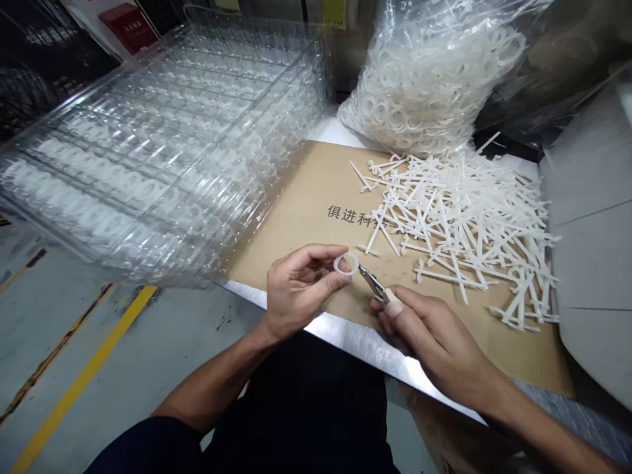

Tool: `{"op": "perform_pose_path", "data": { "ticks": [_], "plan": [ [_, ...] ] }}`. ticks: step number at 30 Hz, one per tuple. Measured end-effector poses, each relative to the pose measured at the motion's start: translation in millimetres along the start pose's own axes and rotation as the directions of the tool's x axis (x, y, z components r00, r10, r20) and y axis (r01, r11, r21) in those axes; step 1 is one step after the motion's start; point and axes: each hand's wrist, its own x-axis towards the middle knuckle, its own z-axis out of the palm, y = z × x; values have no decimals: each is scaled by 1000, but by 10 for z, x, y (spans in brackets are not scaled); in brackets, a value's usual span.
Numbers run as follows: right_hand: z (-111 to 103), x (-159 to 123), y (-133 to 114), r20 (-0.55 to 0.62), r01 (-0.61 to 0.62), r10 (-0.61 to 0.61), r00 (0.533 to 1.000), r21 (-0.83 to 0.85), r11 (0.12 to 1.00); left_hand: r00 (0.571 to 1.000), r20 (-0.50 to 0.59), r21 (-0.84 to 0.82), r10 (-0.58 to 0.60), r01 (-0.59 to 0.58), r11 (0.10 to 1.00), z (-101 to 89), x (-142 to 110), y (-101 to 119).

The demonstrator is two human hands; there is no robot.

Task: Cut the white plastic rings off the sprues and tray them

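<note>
Between thumb and fingertips, my left hand pinches a small white plastic ring over the cardboard. My right hand grips a pair of nippers with metal jaws and pale handles. The tips of the nippers sit right at the ring's right edge; whether the jaws touch it I cannot tell. To the right of both hands lies a loose heap of white plastic sprues, thin sticks with curved ends.
Stacked clear plastic trays holding white parts stand at the left. A clear bag full of white rings sits at the back. Brown cardboard covers the table, whose metal edge runs in front of me. A grey-white surface borders the right.
</note>
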Motion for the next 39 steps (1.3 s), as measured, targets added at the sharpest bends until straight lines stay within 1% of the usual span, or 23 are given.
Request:
{"op": "perform_pose_path", "data": {
  "ticks": [6, 13, 20, 26, 34, 39],
  "plan": [
    [4, 2, -7, 12, 7, -8, 1000, 27, 1000, 1000, 20, -43, 1, 0, 999, 6, 9, -3],
    [-3, -6, -9, 19, 3, -4, 1000, 46, 999, 999, 41, -20, -3, 4, 1000, -18, -7, -14],
    [3, -6, -2, 19, 1, -2, 1000, 54, 999, 999, 43, -19, 28, -28, 999, -20, -10, -14],
    [-4, -7, -17, 24, 7, -8, 1000, 58, 998, 998, 50, 15, 32, -33, 999, -15, -17, -16],
    [-1, -16, -22, 21, 12, -14, 1000, 69, 998, 996, 53, 95, 69, -74, 993, -23, -30, -17],
    [-8, -23, -14, 27, 10, -12, 1000, 70, 997, 995, 55, 103, 81, -86, 991, -26, -32, -20]
  ]
}}
